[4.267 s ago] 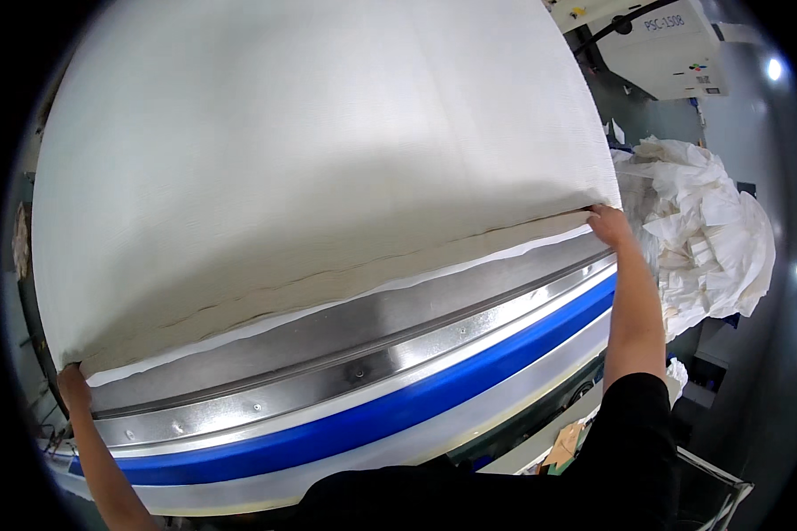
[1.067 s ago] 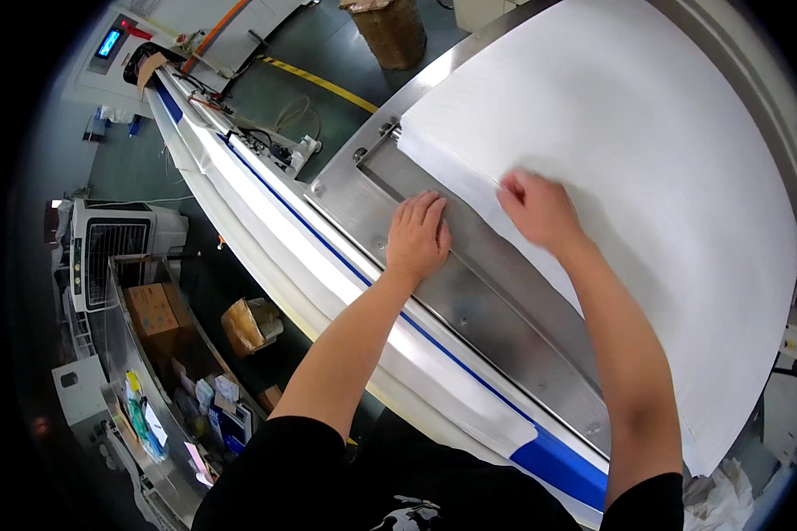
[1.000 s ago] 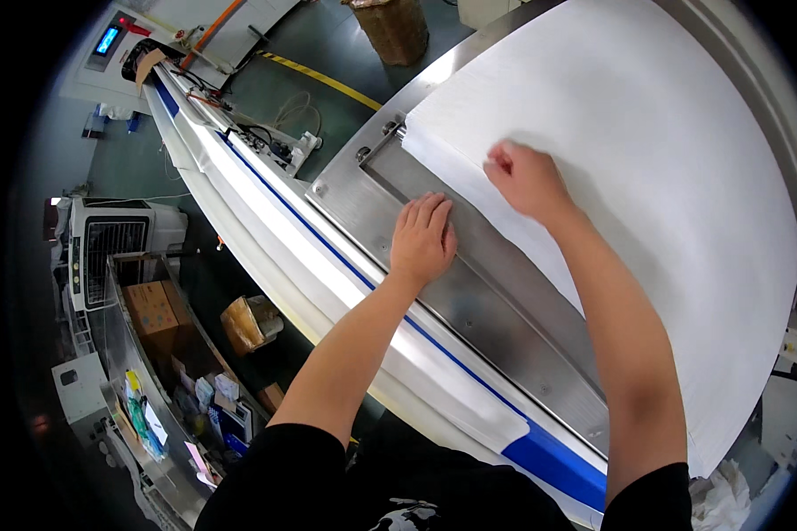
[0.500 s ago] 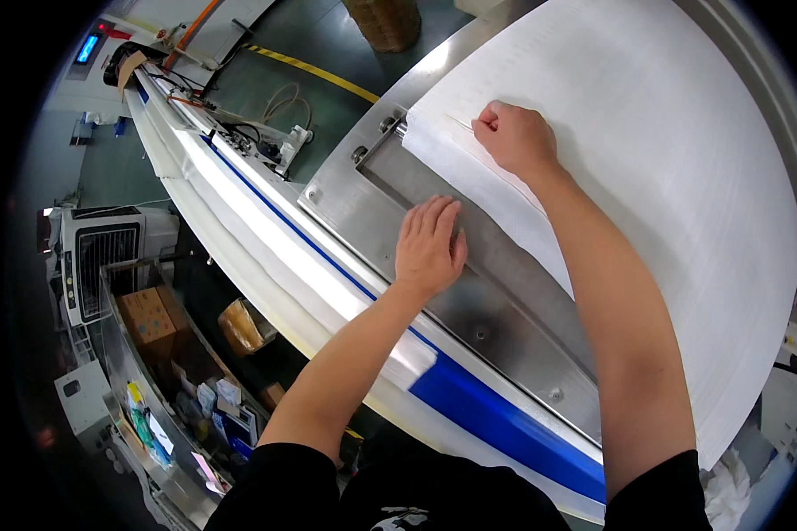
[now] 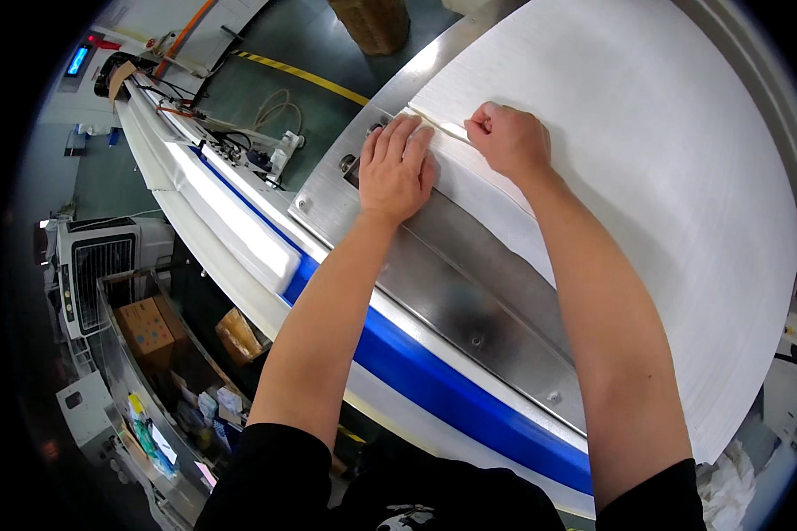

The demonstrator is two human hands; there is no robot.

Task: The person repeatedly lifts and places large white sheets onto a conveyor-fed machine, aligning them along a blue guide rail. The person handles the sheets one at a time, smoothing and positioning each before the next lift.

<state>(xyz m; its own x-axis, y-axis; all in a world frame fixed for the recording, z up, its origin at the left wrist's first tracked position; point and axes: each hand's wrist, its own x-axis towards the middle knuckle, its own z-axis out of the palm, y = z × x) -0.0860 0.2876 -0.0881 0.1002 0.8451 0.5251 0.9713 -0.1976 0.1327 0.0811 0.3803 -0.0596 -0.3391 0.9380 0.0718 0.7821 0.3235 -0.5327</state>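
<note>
A large white sheet [image 5: 646, 177], seemingly one of several layers, covers the right part of a steel table [image 5: 469, 327]. My right hand [image 5: 507, 140] rests on it near the far left edge, fingers curled into a pinch where a layer's edge runs up to the fingertips; the thumb side hides the exact grip. Over the table's steel recess lies my left hand [image 5: 398, 168], open and palm down, its fingers stretched toward the sheet's far left corner and covering part of the lower white layer [image 5: 478, 181].
A long white rail with a blue strip [image 5: 469, 420] runs along the table's near left side. Beyond it stand a machine carriage with cables [image 5: 283, 150], an air cooler [image 5: 106, 265] and a cart with cardboard boxes [image 5: 142, 327]. A brown drum-like object [image 5: 372, 22] stands at the back.
My left hand has moved up and left, from the steel surface to the sheet's corner. The right hand stays nearly in place. A long white piece on the rail has shifted away, baring more blue.
</note>
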